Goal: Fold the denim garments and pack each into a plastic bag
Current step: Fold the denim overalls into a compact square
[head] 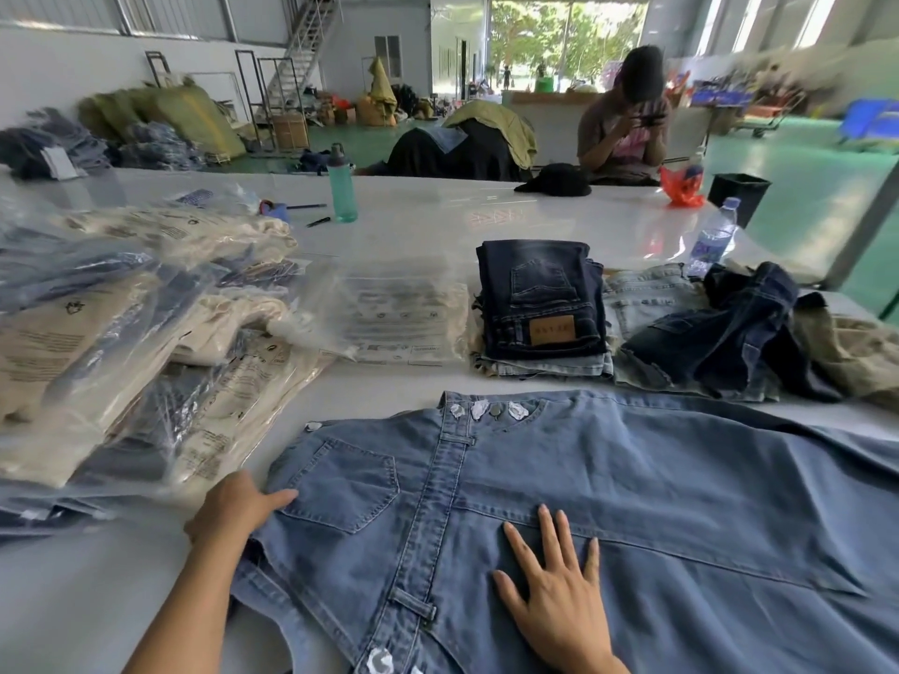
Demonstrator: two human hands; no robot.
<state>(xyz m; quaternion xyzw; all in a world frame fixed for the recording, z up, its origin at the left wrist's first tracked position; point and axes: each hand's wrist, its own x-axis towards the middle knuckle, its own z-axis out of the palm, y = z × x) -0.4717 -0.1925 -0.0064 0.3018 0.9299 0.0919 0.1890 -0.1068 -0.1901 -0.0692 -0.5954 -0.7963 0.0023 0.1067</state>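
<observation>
There was only one view, from a camera worn on the person's head, and it looked forward and down over the white table [428,226]. It was very near the left hand [238,503] and the right hand [554,586], which lay at the bottom edge on the denim [681,479]. The wide lens also took in the far side of the table and the hall behind it, with bent lines at the edges.

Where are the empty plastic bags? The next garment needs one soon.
In the head view, the empty plastic bags lie flat mid-table, between the packed garments on the left and the folded jeans stack on the right.
</observation>
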